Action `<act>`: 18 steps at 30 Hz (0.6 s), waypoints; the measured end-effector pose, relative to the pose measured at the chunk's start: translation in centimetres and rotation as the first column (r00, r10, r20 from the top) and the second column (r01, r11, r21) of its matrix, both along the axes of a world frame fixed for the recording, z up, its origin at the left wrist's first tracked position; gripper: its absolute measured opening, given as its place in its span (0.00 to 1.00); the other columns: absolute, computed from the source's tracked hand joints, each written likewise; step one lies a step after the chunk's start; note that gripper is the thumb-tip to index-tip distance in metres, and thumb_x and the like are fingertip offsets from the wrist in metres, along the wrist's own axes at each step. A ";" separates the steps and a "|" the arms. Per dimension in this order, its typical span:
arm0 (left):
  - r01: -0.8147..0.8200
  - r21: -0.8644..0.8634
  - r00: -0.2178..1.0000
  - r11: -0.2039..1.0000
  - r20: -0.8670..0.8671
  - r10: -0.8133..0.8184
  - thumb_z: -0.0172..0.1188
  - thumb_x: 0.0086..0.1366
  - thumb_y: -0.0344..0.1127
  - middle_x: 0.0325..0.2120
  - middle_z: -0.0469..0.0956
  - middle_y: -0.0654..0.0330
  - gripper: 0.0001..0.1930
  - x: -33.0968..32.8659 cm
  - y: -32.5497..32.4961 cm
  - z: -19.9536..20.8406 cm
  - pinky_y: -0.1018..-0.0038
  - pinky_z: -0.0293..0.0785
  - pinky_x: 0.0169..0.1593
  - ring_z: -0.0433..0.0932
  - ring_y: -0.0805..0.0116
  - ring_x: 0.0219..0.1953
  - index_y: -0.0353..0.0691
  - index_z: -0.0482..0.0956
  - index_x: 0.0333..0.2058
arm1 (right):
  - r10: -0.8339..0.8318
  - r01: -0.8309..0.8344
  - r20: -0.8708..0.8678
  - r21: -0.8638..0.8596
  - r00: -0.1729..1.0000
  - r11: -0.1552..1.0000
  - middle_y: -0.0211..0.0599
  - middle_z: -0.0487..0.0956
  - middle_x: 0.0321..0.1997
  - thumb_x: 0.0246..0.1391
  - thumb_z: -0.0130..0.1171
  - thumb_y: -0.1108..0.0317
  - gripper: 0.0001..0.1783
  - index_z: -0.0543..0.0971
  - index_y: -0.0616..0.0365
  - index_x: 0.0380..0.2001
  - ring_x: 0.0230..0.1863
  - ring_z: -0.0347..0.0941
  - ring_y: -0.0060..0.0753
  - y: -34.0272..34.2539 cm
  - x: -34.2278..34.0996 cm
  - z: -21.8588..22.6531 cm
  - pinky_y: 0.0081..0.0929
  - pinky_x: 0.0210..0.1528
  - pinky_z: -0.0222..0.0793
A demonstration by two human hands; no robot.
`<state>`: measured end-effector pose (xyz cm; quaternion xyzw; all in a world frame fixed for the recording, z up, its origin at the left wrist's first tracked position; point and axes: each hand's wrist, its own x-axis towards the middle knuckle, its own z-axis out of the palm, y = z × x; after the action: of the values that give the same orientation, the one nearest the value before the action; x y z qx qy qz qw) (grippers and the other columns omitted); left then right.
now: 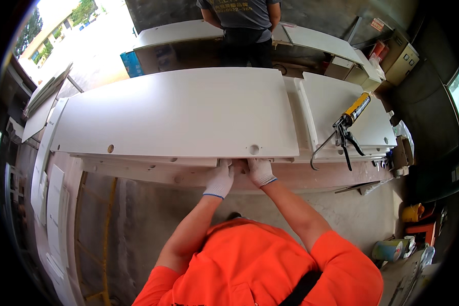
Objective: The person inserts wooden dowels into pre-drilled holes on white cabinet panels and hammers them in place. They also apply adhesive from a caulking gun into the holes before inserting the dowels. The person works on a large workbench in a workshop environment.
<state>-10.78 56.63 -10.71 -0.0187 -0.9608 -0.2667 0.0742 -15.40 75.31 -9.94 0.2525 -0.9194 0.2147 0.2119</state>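
Both hands wear white knit gloves with blue cuffs and meet the front edge of a large white panel [178,115]. My left hand [220,179] is at the underside of that edge, beside the end of a narrower white board [194,162] lying beneath. My right hand [261,172] is a short way to the right, below a round hole in the panel. The fingers of both hands are mostly hidden by the panel, so their grip does not show. The panel lies flat over other boards on a long pale workbench [301,176].
A caulking gun [348,122] with a yellow cartridge rests on a smaller white panel [336,104] at right. Narrow white boards [56,204] lie at left. Across the bench, a person [245,25] in grey stands at another work surface [183,33]. Cans [387,250] stand at lower right.
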 end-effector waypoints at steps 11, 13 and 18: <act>0.075 0.070 0.995 0.995 -0.069 -0.070 0.61 0.75 0.44 0.29 0.86 0.49 0.12 4.9 -4.2 5.1 0.54 0.83 0.34 0.87 0.48 0.32 0.45 0.81 0.49 | 0.240 -0.241 0.061 0.010 0.969 0.970 0.46 0.83 0.51 0.57 0.66 0.69 0.15 0.81 0.54 0.48 0.51 0.82 0.55 -1.1 5.2 4.7 0.51 0.56 0.78; -0.010 0.160 0.998 0.987 -0.067 0.021 0.62 0.74 0.43 0.31 0.87 0.47 0.13 7.9 -7.2 7.0 0.57 0.84 0.37 0.88 0.50 0.34 0.43 0.84 0.49 | 0.351 -0.351 -0.013 -0.072 0.936 0.933 0.42 0.83 0.51 0.56 0.68 0.70 0.13 0.82 0.53 0.46 0.50 0.82 0.51 -5.1 6.9 9.2 0.48 0.54 0.79; -0.286 0.606 0.915 0.742 -0.057 0.399 0.66 0.72 0.34 0.35 0.91 0.56 0.10 12.0 -22.6 9.6 0.69 0.83 0.44 0.91 0.66 0.38 0.37 0.88 0.47 | 0.530 -0.524 -0.065 -0.287 0.846 0.802 0.32 0.86 0.48 0.56 0.68 0.75 0.12 0.83 0.52 0.43 0.50 0.83 0.42 -18.3 6.5 15.5 0.41 0.52 0.81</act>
<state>1.19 33.98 -1.14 0.1581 -0.8069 -0.5282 0.2117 -8.95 57.06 5.53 0.4614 -0.7727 0.4012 0.1705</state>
